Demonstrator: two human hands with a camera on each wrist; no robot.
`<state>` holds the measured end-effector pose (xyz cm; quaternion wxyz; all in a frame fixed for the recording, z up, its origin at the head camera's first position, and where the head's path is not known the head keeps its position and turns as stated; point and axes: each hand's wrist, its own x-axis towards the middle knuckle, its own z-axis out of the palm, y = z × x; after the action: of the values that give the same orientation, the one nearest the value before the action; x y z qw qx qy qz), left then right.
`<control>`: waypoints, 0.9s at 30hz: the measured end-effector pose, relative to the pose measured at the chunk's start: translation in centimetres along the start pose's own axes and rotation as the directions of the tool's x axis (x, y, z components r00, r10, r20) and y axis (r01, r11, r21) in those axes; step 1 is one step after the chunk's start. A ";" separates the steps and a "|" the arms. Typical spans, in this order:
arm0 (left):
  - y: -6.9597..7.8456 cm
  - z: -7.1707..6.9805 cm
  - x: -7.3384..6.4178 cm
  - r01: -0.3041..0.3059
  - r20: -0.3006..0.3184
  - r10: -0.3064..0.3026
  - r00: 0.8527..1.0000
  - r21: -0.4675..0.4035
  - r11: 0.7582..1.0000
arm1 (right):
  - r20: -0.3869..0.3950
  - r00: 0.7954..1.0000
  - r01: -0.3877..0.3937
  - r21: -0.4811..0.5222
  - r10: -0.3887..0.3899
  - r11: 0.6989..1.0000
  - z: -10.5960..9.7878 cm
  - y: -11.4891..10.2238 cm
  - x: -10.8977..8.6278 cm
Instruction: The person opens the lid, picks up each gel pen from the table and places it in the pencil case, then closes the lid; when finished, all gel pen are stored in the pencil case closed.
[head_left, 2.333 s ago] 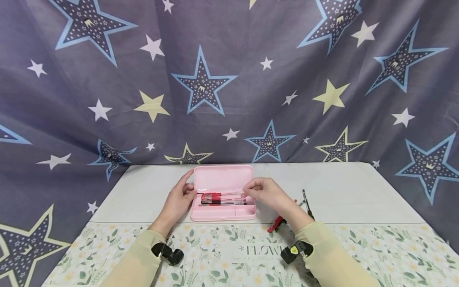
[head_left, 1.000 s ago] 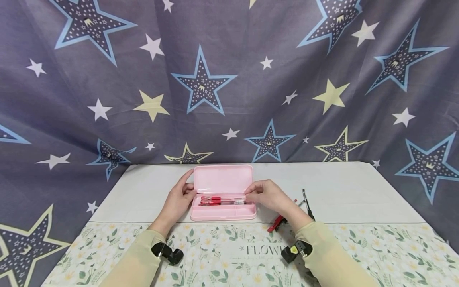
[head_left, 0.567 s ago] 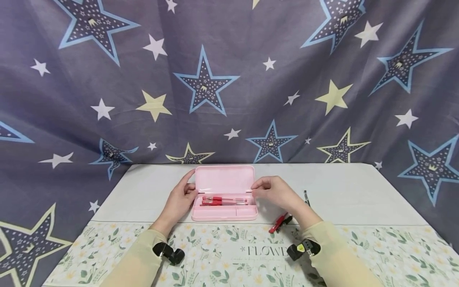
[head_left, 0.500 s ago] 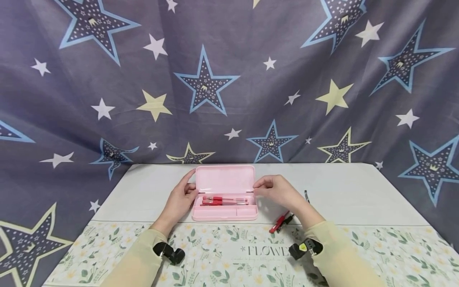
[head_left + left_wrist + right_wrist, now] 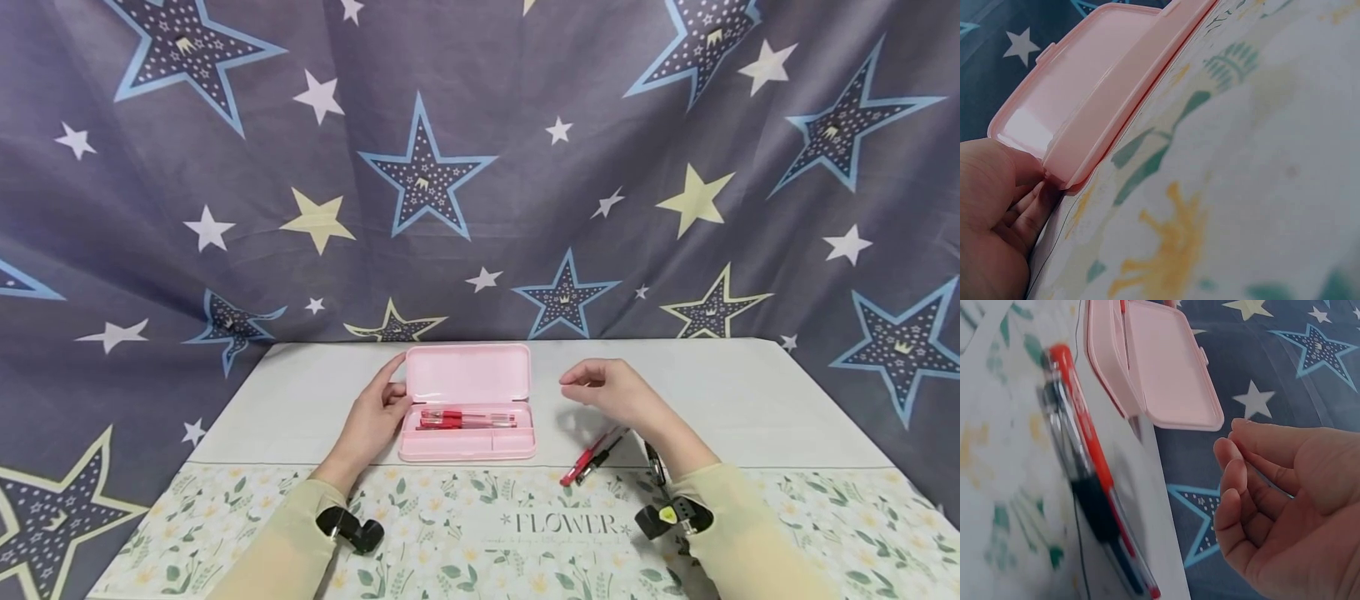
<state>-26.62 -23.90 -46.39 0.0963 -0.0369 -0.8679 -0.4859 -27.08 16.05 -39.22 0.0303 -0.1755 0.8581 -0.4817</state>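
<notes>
A pink pencil case (image 5: 468,446) stands on the table with its lid raised, and several red-gripped gel pens (image 5: 450,421) lie in its rear compartment. My left hand (image 5: 369,425) holds the left end of the case; in the left wrist view the thumb presses at its corner, the other fingers partly hidden behind. My right hand (image 5: 611,390) hovers to the right of the case, fingers loosely bent, nothing between them. Below it on the table lie a red pen (image 5: 579,467) and a black pen (image 5: 596,465), side by side in the right wrist view.
Another black pen (image 5: 655,462) lies partly hidden under the right wrist. A flowered mat (image 5: 450,533) covers the front of the white table (image 5: 712,400). A star-patterned curtain (image 5: 480,217) hangs behind and at the sides.
The right hand has let go of a pen in the case and moved away to the right, uncovering the loose red and black pens. The left hand stays at the case.
</notes>
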 end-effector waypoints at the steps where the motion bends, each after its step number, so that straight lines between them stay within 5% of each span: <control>1: 0.0 0.0 0.0 -0.001 -0.001 0.001 1.000 0.000 1.000 | -0.003 1.000 -0.008 -0.005 0.008 1.000 -0.3 0.1 -0.2; 14: 0.2 -0.1 -0.1 -0.001 0.002 0.001 1.000 -0.009 1.000 | -0.022 0.997 -0.078 -0.020 0.078 0.997 -3.9 1.6 -1.8; 27: 0.1 -0.1 -0.1 0.003 0.002 -0.003 1.000 0.000 1.000 | -0.025 0.997 -0.070 -0.067 0.068 0.995 -6.3 4.1 -2.2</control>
<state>-26.47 -23.95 -46.32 0.0945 -0.0362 -0.8680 -0.4862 -27.55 23.90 -39.55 0.0311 -0.1412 0.8797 -0.4531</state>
